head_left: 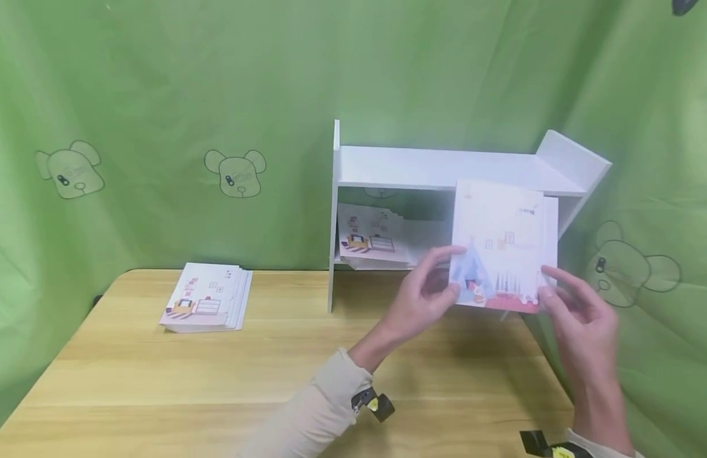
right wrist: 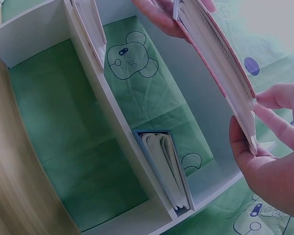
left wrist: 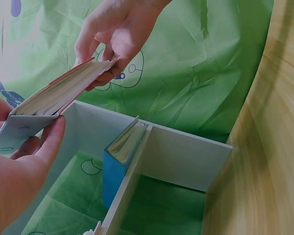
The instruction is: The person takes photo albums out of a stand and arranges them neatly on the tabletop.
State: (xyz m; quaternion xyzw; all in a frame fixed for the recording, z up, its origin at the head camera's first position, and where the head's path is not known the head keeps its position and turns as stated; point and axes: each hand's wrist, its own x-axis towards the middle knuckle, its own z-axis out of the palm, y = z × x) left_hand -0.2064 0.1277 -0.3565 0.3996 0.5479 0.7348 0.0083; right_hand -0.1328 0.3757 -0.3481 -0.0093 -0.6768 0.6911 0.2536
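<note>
While both hands meet at its opposite sides, an illustrated picture book (head_left: 499,210) is held up above the wooden table (head_left: 273,375), in front of the right part of a white 2-tier desktop shelf (head_left: 439,166). Its pale cover faces the head camera and shows a blue tent, small framed pictures and a red-pink floor.

The left hand (head_left: 415,305) grips the lower left of the book, thumb and fingers nearly closed about its edge. The right hand (head_left: 587,327) pinches the opposite side low down, fingertips close together; the right wrist view shows the page edges between the covers tilted at a slant.

On the shelf's lower board, a white-covered book (head_left: 367,234) printed with orange and striped furniture sits at the left end, and a blue-covered book (right wrist: 164,169) stands near the right end.

Well to the left, a white stack of books (head_left: 199,292) with a similar furniture print lies on the table. Behind everything hangs a green curtain (head_left: 159,76) with outlined bear faces. Beige sleeves (head_left: 325,404) end at the wrists, where black bands carry yellow tabs.
</note>
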